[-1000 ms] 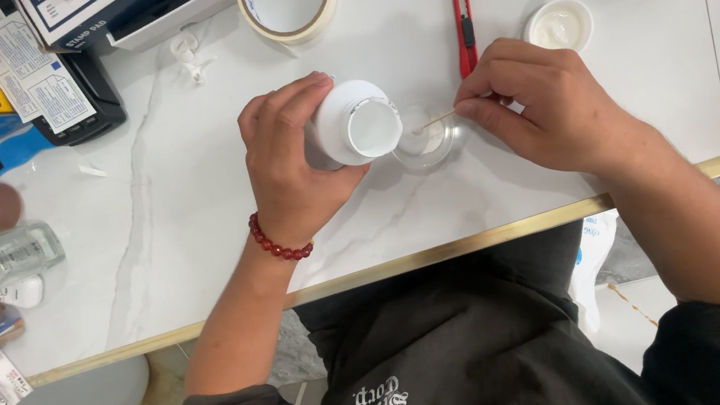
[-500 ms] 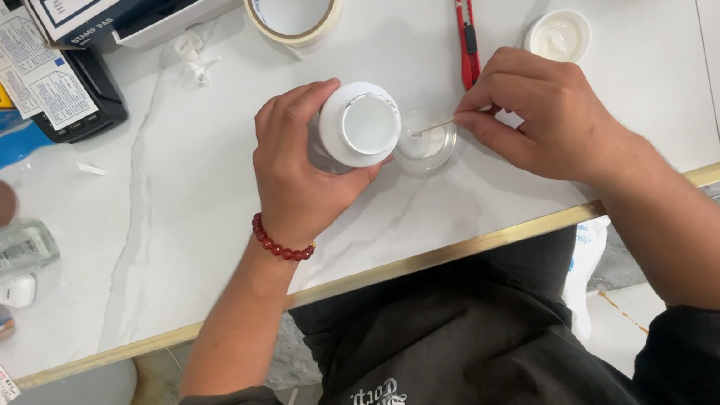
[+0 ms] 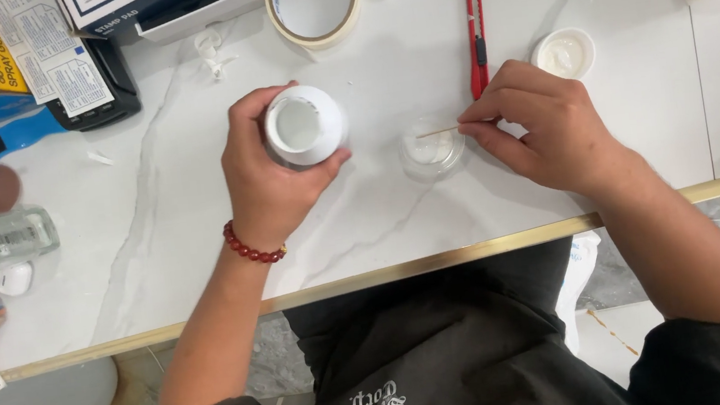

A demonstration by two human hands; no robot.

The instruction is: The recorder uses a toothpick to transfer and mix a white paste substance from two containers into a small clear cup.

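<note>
My left hand is wrapped around the white jar, held open-side up above the surface. My right hand pinches a thin stick, tip over the small clear dish.

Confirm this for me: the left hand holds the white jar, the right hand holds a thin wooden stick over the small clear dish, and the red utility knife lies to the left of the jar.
One detail is wrong. In the head view, the red utility knife lies to the right of the white jar, above the right hand. The rest stands: the left hand holds the jar, and the right hand holds the thin wooden stick over the small clear dish.
</note>
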